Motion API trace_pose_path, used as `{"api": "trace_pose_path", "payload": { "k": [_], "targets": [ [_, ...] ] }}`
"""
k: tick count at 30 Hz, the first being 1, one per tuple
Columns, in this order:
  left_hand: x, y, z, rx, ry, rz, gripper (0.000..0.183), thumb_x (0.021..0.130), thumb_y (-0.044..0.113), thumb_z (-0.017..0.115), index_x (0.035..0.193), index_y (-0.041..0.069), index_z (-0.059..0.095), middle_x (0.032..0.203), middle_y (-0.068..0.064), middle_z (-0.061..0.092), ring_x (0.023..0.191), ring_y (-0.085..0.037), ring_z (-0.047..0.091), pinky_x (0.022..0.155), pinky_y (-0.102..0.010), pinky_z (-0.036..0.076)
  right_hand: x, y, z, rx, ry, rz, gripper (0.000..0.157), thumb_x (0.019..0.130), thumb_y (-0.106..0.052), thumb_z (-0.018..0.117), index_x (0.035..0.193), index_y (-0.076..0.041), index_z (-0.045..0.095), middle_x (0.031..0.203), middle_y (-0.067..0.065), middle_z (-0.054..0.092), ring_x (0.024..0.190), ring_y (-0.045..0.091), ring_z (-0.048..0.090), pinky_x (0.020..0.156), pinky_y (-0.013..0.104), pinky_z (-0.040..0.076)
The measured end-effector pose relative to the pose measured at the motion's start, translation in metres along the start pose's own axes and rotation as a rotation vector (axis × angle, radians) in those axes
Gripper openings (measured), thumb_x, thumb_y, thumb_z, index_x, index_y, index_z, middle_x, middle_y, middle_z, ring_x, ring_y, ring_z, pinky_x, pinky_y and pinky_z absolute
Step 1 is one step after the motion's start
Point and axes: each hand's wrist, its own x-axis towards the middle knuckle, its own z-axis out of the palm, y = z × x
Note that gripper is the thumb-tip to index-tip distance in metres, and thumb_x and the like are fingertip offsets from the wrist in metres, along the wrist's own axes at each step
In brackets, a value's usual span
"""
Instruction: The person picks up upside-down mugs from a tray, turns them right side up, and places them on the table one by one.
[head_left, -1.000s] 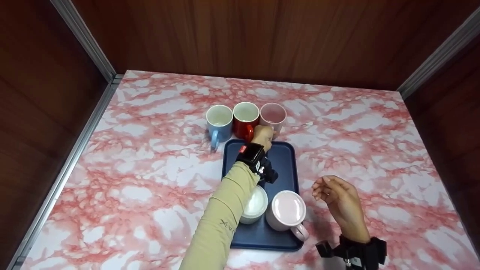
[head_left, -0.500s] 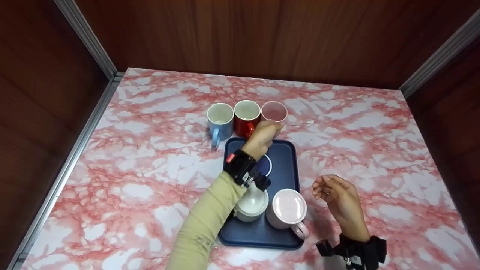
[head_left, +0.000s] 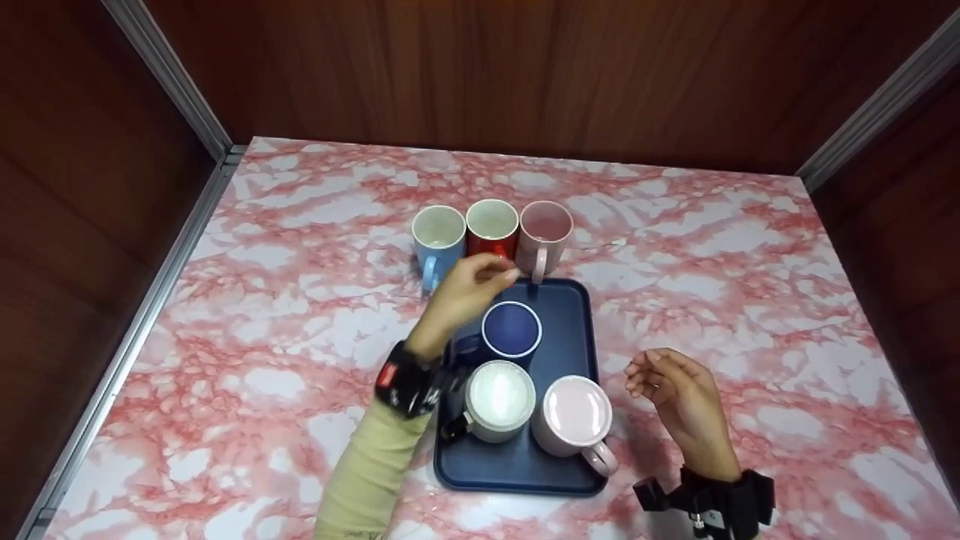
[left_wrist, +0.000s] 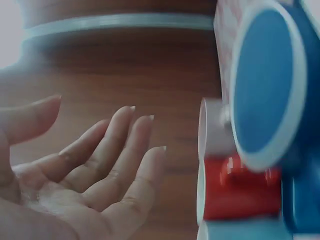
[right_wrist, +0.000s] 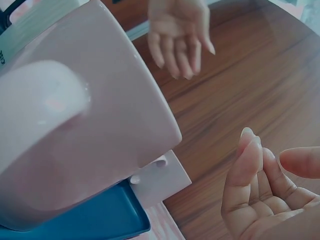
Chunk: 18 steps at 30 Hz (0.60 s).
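My left hand (head_left: 469, 289) is over the tray's far part, fingers apart from any mug. In the left wrist view its fingers (left_wrist: 132, 165) are loosely spread and hold nothing. Just beyond stand a light blue mug (head_left: 441, 244), a red mug (head_left: 491, 241) and a pink mug (head_left: 544, 238), upright in a row. The dark blue tray (head_left: 566, 307) bears a dark blue mug (head_left: 511, 330), a white mug (head_left: 499, 401) and a pale pink mug (head_left: 576, 416). Right of the tray, my right hand (head_left: 686, 405) hangs loosely curled and holds nothing.
The table (head_left: 750, 300) has a red and white marbled top. Dark wood panels (head_left: 480, 75) with metal edge strips enclose its back and sides. The row of mugs stands close against the tray's far edge.
My left hand has let go of the pink mug in the row and drawn back to the left. That mug stays in place. The right hand has not moved.
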Motion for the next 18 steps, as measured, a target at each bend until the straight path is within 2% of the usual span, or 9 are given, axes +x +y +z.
{"api": "trace_pose_path", "payload": {
  "k": [1, 2, 4, 7, 8, 11, 14, 15, 18],
  "targets": [
    [-0.005, -0.004, -0.003, 0.051, 0.005, 0.008, 0.025, 0.087, 0.01, 0.059, 0.103, -0.009, 0.06, 0.1, -0.019, 0.063, 0.093, -0.028, 0.06, 0.084, -0.03, 0.046, 0.0, -0.001, 0.001, 0.002, -0.005, 0.005, 0.023, 0.095, -0.001, 0.044, 0.087, 0.004, 0.064, 0.08, 0.014, 0.064, 0.069, 0.021, 0.06, 0.063, 0.028, 0.051],
    [-0.01, -0.007, -0.006, 0.094, 0.007, 0.004, 0.025, 0.087, 0.011, 0.06, 0.103, -0.009, 0.06, 0.101, -0.019, 0.063, 0.094, -0.029, 0.06, 0.085, -0.032, 0.046, -0.004, -0.009, 0.014, -0.032, 0.025, 0.016, 0.023, 0.095, 0.0, 0.043, 0.086, 0.005, 0.064, 0.078, 0.014, 0.063, 0.068, 0.02, 0.06, 0.062, 0.028, 0.051],
    [-0.019, -0.015, -0.01, 0.171, -0.004, -0.019, 0.026, 0.086, 0.012, 0.061, 0.103, -0.008, 0.06, 0.101, -0.018, 0.063, 0.094, -0.029, 0.06, 0.085, -0.035, 0.045, -0.004, -0.009, 0.015, -0.021, 0.018, 0.016, 0.023, 0.095, 0.0, 0.043, 0.087, 0.005, 0.064, 0.079, 0.014, 0.063, 0.069, 0.021, 0.06, 0.062, 0.028, 0.051],
    [-0.03, -0.027, -0.012, 0.291, -0.057, -0.084, 0.028, 0.084, 0.011, 0.063, 0.106, -0.006, 0.06, 0.102, -0.018, 0.063, 0.097, -0.029, 0.059, 0.087, -0.037, 0.044, -0.004, -0.007, 0.012, -0.031, -0.001, 0.006, 0.023, 0.095, -0.001, 0.044, 0.088, 0.004, 0.064, 0.079, 0.013, 0.064, 0.07, 0.02, 0.061, 0.063, 0.027, 0.051],
    [-0.033, -0.031, -0.013, 0.325, -0.08, -0.102, 0.029, 0.083, 0.01, 0.064, 0.107, -0.006, 0.06, 0.102, -0.017, 0.063, 0.097, -0.029, 0.058, 0.087, -0.038, 0.043, 0.0, 0.002, -0.002, 0.008, -0.033, -0.004, 0.022, 0.094, -0.002, 0.045, 0.089, 0.003, 0.065, 0.08, 0.013, 0.064, 0.071, 0.02, 0.061, 0.064, 0.028, 0.051],
    [-0.04, -0.039, -0.012, 0.431, -0.144, -0.129, 0.03, 0.08, 0.006, 0.066, 0.107, -0.006, 0.06, 0.1, -0.017, 0.063, 0.097, -0.03, 0.057, 0.086, -0.04, 0.043, 0.0, 0.003, -0.002, -0.016, -0.018, -0.005, 0.022, 0.094, -0.002, 0.045, 0.088, 0.001, 0.065, 0.08, 0.011, 0.065, 0.07, 0.019, 0.061, 0.063, 0.027, 0.052],
    [-0.044, -0.046, -0.009, 0.499, -0.185, -0.129, 0.029, 0.078, 0.004, 0.067, 0.105, -0.004, 0.061, 0.098, -0.016, 0.063, 0.093, -0.031, 0.058, 0.084, -0.042, 0.043, 0.0, 0.003, 0.0, 0.014, -0.028, -0.004, 0.022, 0.094, 0.0, 0.044, 0.089, 0.004, 0.065, 0.08, 0.013, 0.064, 0.07, 0.02, 0.061, 0.063, 0.027, 0.052],
    [-0.045, -0.048, -0.008, 0.514, -0.192, -0.129, 0.029, 0.078, 0.004, 0.067, 0.105, -0.004, 0.062, 0.098, -0.015, 0.063, 0.093, -0.031, 0.058, 0.083, -0.042, 0.043, -0.003, -0.006, 0.014, -0.017, -0.005, 0.003, 0.024, 0.094, 0.002, 0.042, 0.088, 0.005, 0.065, 0.079, 0.013, 0.064, 0.069, 0.02, 0.061, 0.062, 0.027, 0.052],
    [-0.046, -0.052, -0.005, 0.541, -0.197, -0.134, 0.023, 0.08, 0.007, 0.066, 0.102, -0.002, 0.063, 0.097, -0.014, 0.063, 0.092, -0.032, 0.058, 0.081, -0.042, 0.044, -0.004, -0.005, 0.013, 0.019, -0.034, 0.0, 0.023, 0.095, 0.002, 0.042, 0.089, 0.007, 0.064, 0.08, 0.015, 0.064, 0.07, 0.021, 0.061, 0.063, 0.028, 0.051]
  ]
}}
